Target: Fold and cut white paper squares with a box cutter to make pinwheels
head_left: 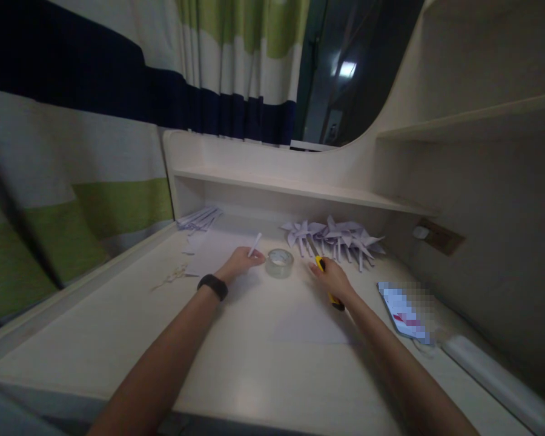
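My left hand (240, 263) rests on the white desk (118, 321), fingers closed round a thin white rolled paper stick (255, 244) that points up and away. A black band sits on that wrist. A roll of clear tape (280, 263) lies flat just right of this hand. My right hand (330, 278) is closed on a yellow utility knife (327, 284); its blade end points toward a pile of white paper pinwheels (336, 239). The knife's black tail sticks out behind the hand.
A stack of white paper strips (198, 218) lies at the back left under the low shelf (300, 191). Small scissors (175, 275) lie left of my left hand. A phone (402, 312) rests at the right, a wall socket (436, 236) behind it. A striped curtain (95, 151) hangs left.
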`<state>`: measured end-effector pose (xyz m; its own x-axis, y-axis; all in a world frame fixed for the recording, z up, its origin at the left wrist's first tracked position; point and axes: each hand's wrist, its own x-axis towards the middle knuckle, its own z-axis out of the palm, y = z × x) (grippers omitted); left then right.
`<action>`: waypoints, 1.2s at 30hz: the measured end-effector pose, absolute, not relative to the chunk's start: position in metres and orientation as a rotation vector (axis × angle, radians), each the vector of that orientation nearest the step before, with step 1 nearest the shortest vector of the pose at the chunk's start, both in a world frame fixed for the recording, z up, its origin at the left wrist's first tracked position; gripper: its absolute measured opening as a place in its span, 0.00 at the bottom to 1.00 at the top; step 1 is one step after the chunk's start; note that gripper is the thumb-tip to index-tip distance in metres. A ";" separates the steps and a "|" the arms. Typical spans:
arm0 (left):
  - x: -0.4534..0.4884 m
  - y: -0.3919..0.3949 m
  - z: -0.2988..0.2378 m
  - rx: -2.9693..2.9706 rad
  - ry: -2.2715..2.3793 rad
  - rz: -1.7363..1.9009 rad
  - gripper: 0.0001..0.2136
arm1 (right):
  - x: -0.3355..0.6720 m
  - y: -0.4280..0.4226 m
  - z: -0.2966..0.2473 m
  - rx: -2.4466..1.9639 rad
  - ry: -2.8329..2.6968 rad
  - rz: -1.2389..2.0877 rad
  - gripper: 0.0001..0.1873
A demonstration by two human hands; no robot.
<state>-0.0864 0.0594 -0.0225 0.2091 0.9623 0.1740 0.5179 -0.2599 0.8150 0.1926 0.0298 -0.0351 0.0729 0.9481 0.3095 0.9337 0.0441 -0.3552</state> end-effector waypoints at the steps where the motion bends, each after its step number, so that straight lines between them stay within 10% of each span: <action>1: -0.083 0.055 -0.020 1.832 1.296 0.945 0.17 | 0.198 0.022 -0.037 -1.920 -1.859 -0.012 0.18; 22: -0.030 0.006 -0.025 2.100 1.090 0.871 0.12 | 0.217 -0.006 -0.061 -1.888 -1.865 -0.180 0.12; 36: -0.022 -0.002 -0.030 2.237 1.038 0.799 0.15 | 0.153 -0.035 -0.042 -1.232 -1.589 0.696 0.08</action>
<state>-0.0217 -0.0016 -0.0298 0.5270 0.8011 0.2839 0.4792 -0.5559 0.6792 0.1528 -0.0348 -0.0416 -0.0157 0.9388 0.3442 0.3832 0.3236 -0.8651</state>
